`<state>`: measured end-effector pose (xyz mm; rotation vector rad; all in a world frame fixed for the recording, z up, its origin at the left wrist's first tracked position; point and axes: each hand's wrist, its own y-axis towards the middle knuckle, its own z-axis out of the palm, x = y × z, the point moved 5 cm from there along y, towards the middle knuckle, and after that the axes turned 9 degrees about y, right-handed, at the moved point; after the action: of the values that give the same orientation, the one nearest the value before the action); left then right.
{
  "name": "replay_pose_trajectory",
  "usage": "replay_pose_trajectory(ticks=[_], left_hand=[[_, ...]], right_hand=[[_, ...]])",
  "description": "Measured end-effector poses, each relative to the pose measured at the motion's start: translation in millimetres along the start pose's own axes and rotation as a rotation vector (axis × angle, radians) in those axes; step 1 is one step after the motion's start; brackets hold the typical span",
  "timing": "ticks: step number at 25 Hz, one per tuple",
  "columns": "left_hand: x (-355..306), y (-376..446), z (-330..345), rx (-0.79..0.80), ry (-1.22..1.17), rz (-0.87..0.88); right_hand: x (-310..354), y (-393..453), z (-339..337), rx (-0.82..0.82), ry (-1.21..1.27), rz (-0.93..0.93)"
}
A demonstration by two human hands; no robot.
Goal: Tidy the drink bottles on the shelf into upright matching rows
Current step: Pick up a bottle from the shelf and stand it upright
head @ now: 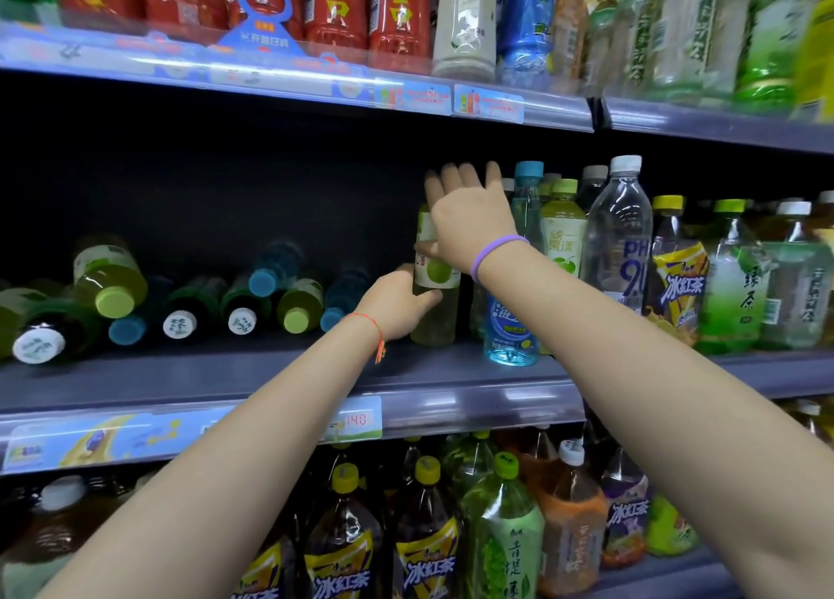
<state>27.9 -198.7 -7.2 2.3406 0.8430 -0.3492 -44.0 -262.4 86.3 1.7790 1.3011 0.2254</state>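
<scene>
A green-drink bottle [435, 300] with a green apple on its label stands upright on the middle shelf [271, 373]. My left hand [397, 303] grips its lower body from the left. My right hand [469, 224] covers its top, fingers spread upward and thumb against the label. To the left, several bottles lie on their sides, caps toward me: a green-capped one [110, 282], a white-capped one [38, 343] and a blue-capped one [275, 266]. Right of my hands, a blue bottle [512, 332], a matching green bottle [562, 233] and a clear water bottle [620, 233] stand upright.
The upper shelf [316, 79] holds red bottles and pale tea bottles just above my hands. Upright tea bottles [731, 282] fill the right of the middle shelf. Large bottles [424, 544] stand on the shelf below. A price tag [356, 420] is clipped on the shelf edge.
</scene>
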Motion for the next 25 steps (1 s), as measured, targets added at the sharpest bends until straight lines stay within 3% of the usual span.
replay_pose_trajectory(ticks=[7,10,14,16,19,25], left_hand=[[-2.4,0.7,0.6,0.061,0.323,0.075],[15.3,-0.5,-14.5,0.037,0.377,0.005],[49.6,-3.4,-37.3,0.04,0.397,-0.172],[58.6,-7.3,-40.3,0.067,0.416,-0.157],[62.0,-14.0,-38.9,0.13,0.413,-0.114],[64.4,-21.2,-40.0,0.159,0.443,-0.099]], right_hand=[[-0.5,-6.7,12.8,0.123,-0.142,-0.01],[2.9,-10.1,11.3,0.135,-0.164,-0.004],[42.5,-23.7,13.8,0.057,0.016,-0.242],[61.5,-33.2,28.2,0.141,0.089,-0.324],[75.2,-38.1,50.6,0.247,0.134,-0.352],[87.8,-37.6,63.3,0.222,0.202,-0.377]])
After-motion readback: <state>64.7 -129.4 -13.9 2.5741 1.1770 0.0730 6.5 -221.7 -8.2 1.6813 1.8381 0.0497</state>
